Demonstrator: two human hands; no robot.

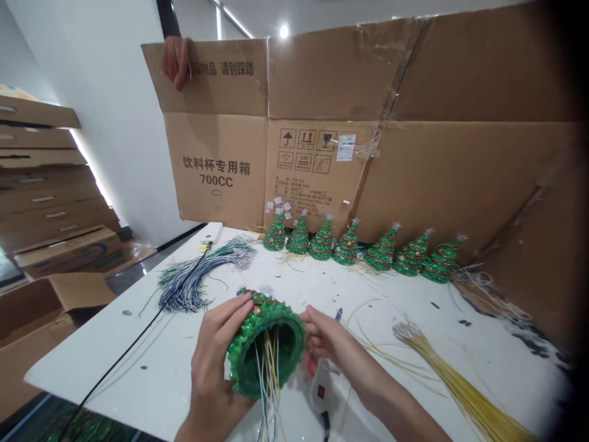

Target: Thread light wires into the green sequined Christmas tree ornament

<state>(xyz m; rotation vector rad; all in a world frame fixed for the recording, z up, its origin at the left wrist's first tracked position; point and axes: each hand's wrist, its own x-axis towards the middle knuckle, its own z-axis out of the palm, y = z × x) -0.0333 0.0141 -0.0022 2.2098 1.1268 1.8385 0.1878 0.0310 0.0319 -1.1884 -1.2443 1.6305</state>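
Green tree ornament (pixel 264 312), hollow base facing outward; wires (pixel 269 368) trailed from its opening.
Left hand (pixel 209 356) gripped it above the white table (pixel 151 393); right hand (pixel 326 334) curled beside the rim, its hold impossible to tell. Seven similar trees (pixel 346 245) stood along the cardboard (pixel 317 80).

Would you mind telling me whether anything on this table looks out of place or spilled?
Yes: dark scraps lie scattered on the white table, looking like stray litter near the neatly bundled yellow wires. The green tree in the left hand shows no obvious damage.
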